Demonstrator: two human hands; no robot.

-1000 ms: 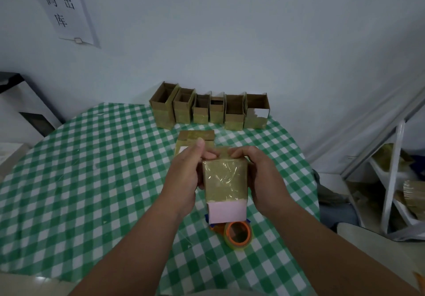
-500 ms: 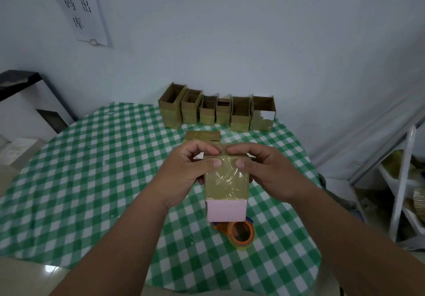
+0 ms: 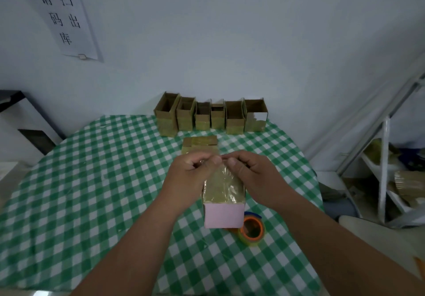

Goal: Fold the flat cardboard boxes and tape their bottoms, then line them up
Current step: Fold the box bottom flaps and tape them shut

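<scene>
I hold a small cardboard box (image 3: 222,192) above the table's middle; shiny clear tape covers its upper face and its near side is pink. My left hand (image 3: 190,172) grips the box's far left edge, thumb meeting my right thumb on the tape. On the far right edge my right hand (image 3: 249,172) curls its fingers over the box. A flat cardboard piece (image 3: 200,145) lies just behind my hands. Several folded boxes (image 3: 210,116) stand in a row at the table's far edge.
An orange-cored roll of clear tape (image 3: 251,230) lies on the green checked tablecloth (image 3: 92,180) just right of the box. A white shelf frame (image 3: 384,169) with cardboard stands to the right. A paper sign (image 3: 65,19) hangs on the wall.
Both hands slid from the box's sides to its far top edge, thumbs now meeting on the tape. The box tilted so its taped face shows more.
</scene>
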